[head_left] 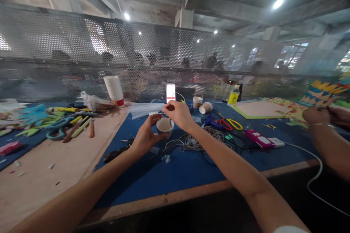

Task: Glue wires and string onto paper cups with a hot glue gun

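Observation:
My left hand grips a small paper cup from the left side, holding it above the blue table mat. My right hand is just above the cup's rim, its fingertips pinched on something thin and pale that I cannot make out clearly. Both hands meet at the middle of the table. A tangle of wire lies just right of the cup, under my right forearm.
Stack of paper cups, a lit phone, two small cups, a yellow bottle, red-and-yellow scissors and a pink device with a white cable. Coloured craft tools lie left. Another person's hands work at right. Mesh fence behind.

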`<state>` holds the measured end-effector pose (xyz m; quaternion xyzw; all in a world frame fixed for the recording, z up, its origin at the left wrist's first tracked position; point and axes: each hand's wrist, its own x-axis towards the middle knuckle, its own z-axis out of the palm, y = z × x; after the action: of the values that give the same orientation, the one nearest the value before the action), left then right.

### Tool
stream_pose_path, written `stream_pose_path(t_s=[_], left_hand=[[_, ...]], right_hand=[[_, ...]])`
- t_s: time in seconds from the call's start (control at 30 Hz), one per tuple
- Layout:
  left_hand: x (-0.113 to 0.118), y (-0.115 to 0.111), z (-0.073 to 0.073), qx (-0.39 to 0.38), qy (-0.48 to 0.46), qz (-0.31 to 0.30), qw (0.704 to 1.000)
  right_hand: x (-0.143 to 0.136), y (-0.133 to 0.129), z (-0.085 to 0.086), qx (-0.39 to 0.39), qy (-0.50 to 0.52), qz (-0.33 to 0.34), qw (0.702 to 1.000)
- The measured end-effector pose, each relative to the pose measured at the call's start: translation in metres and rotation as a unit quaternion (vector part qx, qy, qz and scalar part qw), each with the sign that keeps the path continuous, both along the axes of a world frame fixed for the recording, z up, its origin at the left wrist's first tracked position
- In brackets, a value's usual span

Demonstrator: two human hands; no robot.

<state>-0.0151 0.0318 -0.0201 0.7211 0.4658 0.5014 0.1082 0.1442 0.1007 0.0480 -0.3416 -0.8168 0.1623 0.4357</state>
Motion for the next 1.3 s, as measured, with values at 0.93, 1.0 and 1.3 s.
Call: stream_pose_path(t_s=[0.93, 1.0, 1.3], left_hand=[[-0.002, 0.000, -0.002, 0.004, 0.016, -0.014, 1.000], [-0.002, 0.000, -0.001, 0.003, 0.003, -0.021, 1.000], [-0.002, -0.004, 0.012, -0.079, -0.083, 0.001, 0.993]], right_hand=[[0.006, -0.006, -0.010, -0.004, 0.014, 0.001, 1.000], [0.006, -0.005, -0.010, 0.001, 0.011, -0.004, 1.000], [0.008, -0.003, -0.010, 0.007, -0.002, -0.006, 1.000]])
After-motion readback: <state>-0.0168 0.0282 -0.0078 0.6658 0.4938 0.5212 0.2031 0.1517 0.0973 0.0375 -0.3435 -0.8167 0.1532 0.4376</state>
